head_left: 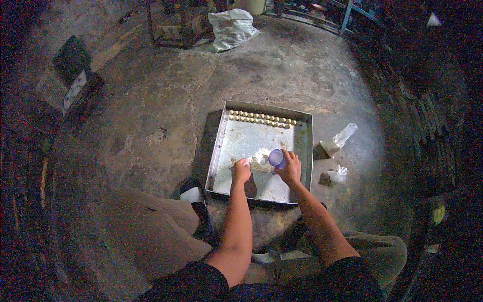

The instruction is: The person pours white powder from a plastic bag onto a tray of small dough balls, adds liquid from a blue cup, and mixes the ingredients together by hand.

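Observation:
A square metal tray [238, 140] lies on the floor in front of me. Small pale round pieces [261, 119] stand in two rows along its far side. White powder [261, 155] is scattered near the tray's middle, between my hands. My right hand [290, 169] grips a small purple-blue cup [275, 157], tilted just above the tray beside the powder. To the left of the powder, my left hand [241, 171] is closed over the tray, with a bit of white at its fingertips. What those fingers hold is too small to name.
Right of the tray are a clear plastic bag [341, 140] with pale contents and a smaller crumpled bag [337, 174]. A white sack [233, 28] rests on the floor at the back. Dark boxes [73, 75] stand far left. My legs flank the tray's near side.

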The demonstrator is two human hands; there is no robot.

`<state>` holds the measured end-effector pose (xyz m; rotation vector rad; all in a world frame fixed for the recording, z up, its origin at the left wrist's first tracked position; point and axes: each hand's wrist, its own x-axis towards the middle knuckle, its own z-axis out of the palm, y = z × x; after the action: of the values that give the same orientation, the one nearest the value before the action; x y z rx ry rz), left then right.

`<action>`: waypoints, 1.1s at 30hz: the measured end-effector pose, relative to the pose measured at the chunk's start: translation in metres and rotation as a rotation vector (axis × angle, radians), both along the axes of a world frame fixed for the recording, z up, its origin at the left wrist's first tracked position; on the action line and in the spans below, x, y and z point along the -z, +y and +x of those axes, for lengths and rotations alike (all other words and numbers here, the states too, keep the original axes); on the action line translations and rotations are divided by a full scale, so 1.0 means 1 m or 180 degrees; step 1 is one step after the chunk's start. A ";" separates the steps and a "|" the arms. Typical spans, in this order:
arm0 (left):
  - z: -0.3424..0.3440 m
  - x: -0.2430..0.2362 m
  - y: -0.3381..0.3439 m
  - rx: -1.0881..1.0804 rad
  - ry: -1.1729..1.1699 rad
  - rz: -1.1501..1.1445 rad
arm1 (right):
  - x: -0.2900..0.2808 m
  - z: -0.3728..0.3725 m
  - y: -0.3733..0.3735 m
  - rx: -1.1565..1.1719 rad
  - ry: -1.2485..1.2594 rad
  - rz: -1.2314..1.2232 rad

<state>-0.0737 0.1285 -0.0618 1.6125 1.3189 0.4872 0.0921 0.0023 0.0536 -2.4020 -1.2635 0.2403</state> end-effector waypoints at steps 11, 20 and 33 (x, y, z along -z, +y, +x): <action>-0.002 -0.001 0.002 0.0019 0.0035 0.0138 | -0.001 -0.003 0.004 0.0011 0.0005 -0.0045; -0.001 -0.021 -0.004 0.0092 0.0122 0.0003 | 0.002 0.001 -0.002 0.0027 -0.0032 -0.0065; -0.005 -0.027 -0.003 -0.0004 0.0078 -0.0040 | 0.001 -0.003 0.003 0.0019 -0.0063 -0.0037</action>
<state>-0.0784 0.1255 -0.0351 1.6119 1.3388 0.4605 0.0887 0.0052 0.0522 -2.4233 -1.2669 0.2232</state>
